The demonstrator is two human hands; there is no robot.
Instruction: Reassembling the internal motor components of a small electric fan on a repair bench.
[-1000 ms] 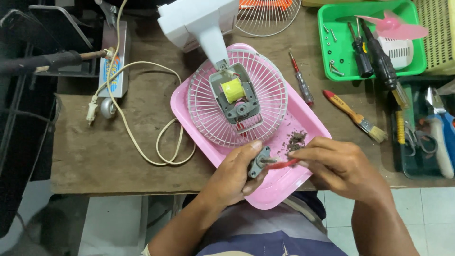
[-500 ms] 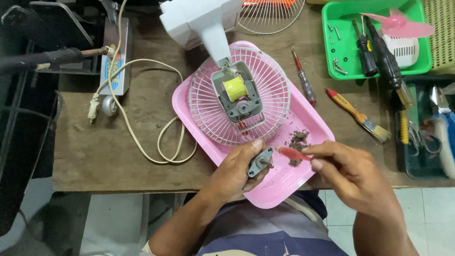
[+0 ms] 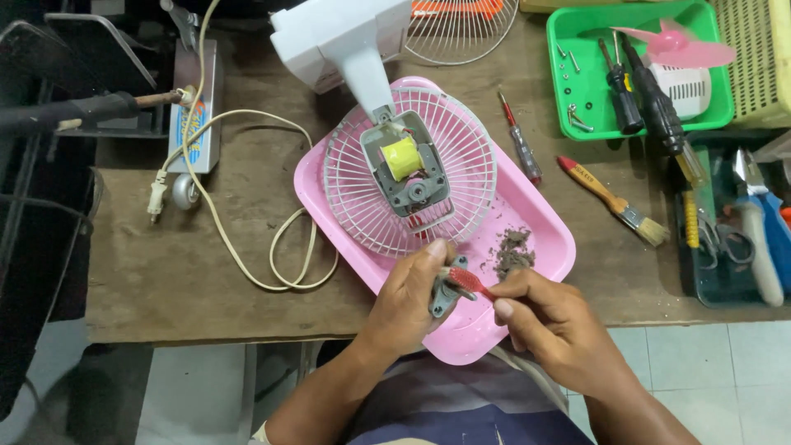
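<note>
A worn, stained wooden workbench [image 3: 206,272] carries a small table fan stripped well down: its white plastic base and neck [image 3: 346,41] lie at the far edge, the round white wire rear guard [image 3: 362,206] rests in a glossy pink plastic tray [image 3: 544,247], and the motor [image 3: 408,173] sits bare at the guard's centre, a grey metal frame around a yellow-wrapped coil. Judging by how the parts lie, disassembly looks finished, since the front wire guard [image 3: 461,29] is set aside at the top and the pink blade [image 3: 684,49] lies in a green plastic bin [image 3: 577,124] with screwdrivers and loose screws; cleaning seems under way and reassembly not yet begun. A cream power cord [image 3: 247,247] loops loosely over the wood to the left. A flat paintbrush [image 3: 614,202] with a wooden handle and a slim red-handled screwdriver [image 3: 519,148] lie beside the tray. A small heap of grey-brown dust and fluff [image 3: 512,251] sits on the tray floor. The left hand [image 3: 408,301] is closed around a small grey metal motor bracket [image 3: 445,292], held just above the tray's near corner. The right hand [image 3: 552,321] pinches a small red-headed brush [image 3: 468,282], its head touching the bracket.
</note>
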